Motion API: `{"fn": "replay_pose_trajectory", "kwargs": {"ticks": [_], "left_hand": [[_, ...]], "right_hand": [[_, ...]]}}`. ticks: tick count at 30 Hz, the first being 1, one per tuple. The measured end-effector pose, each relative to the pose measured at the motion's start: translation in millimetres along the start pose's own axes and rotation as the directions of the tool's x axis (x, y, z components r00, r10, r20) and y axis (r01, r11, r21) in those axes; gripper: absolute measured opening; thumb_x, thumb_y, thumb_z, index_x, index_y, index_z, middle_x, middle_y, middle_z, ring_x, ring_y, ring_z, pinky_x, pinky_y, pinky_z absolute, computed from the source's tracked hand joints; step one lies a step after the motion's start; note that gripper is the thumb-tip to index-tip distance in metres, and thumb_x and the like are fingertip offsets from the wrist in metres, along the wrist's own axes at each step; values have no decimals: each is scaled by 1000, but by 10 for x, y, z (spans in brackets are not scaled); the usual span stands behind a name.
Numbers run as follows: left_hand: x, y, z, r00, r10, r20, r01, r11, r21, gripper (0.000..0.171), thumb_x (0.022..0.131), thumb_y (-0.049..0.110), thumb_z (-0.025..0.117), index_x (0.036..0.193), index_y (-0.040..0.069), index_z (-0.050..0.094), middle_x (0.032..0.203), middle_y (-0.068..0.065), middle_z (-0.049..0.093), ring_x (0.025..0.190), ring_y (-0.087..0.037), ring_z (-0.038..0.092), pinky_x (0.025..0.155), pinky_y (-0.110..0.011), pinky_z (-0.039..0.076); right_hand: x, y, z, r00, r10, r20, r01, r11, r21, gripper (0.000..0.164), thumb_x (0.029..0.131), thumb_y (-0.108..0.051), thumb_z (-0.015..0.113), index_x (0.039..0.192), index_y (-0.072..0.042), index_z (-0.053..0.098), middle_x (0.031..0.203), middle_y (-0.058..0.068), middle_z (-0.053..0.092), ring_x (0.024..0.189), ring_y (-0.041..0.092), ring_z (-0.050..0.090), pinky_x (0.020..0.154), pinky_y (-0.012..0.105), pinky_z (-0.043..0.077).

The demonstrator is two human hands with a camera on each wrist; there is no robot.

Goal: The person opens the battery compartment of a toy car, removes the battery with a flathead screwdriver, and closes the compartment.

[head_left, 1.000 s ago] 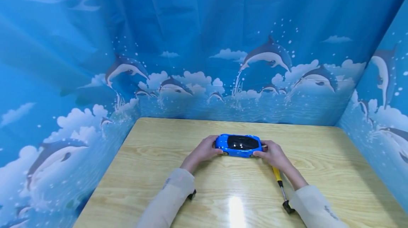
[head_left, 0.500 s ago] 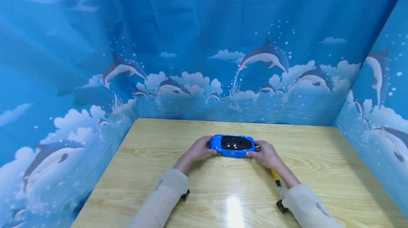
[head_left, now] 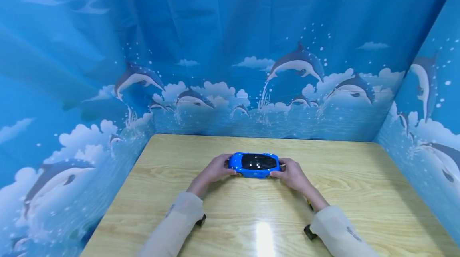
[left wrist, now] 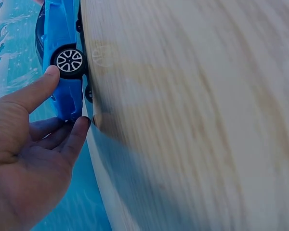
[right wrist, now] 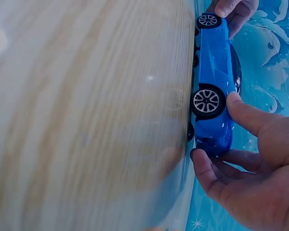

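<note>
A blue toy car [head_left: 254, 165] with a black roof is held level over the wooden table, lengthwise between both hands. My left hand [head_left: 215, 168] grips its left end. In the left wrist view, the left thumb [left wrist: 41, 89] presses near a wheel [left wrist: 70, 61] and the fingers curl under the end. My right hand [head_left: 292, 172] holds the other end. The right wrist view shows the right thumb [right wrist: 250, 113] on the car's side, above a wheel [right wrist: 208, 101]. The wheels are very near the tabletop; whether they touch it I cannot tell.
A screwdriver's yellow handle [head_left: 308, 201] pokes out beside the right forearm, mostly hidden by it. Small black blocks [head_left: 309, 232] sit at both cuffs. Dolphin-printed blue curtains [head_left: 230, 49] enclose the wooden table [head_left: 179, 145] at the back and sides.
Both hands have moved left along the table with the toy car between them. The right forearm now covers most of the screwdriver, which showed handle and shaft earlier.
</note>
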State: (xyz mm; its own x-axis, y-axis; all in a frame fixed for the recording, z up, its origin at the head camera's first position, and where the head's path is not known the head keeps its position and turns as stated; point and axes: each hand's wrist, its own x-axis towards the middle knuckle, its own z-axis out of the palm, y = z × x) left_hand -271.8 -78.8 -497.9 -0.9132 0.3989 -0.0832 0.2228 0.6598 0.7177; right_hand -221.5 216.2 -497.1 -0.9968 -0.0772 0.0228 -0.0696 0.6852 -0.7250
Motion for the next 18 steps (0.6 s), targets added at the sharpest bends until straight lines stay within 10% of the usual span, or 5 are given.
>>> {"fn": "replay_pose_trajectory", "kwargs": {"ticks": [18], "left_hand": [[-57,-42,-48,1000,9,2,-9,1000,-17,72,90,16,82,149,-7,47,149,-26,50,131,-40,54,112,-49,46]], "right_hand": [[-31,-68,54,999,34,2,-34,999,-9,61,87,-18,85,134,12,59,123,24,64,100,28,66,80,39,61]]}}
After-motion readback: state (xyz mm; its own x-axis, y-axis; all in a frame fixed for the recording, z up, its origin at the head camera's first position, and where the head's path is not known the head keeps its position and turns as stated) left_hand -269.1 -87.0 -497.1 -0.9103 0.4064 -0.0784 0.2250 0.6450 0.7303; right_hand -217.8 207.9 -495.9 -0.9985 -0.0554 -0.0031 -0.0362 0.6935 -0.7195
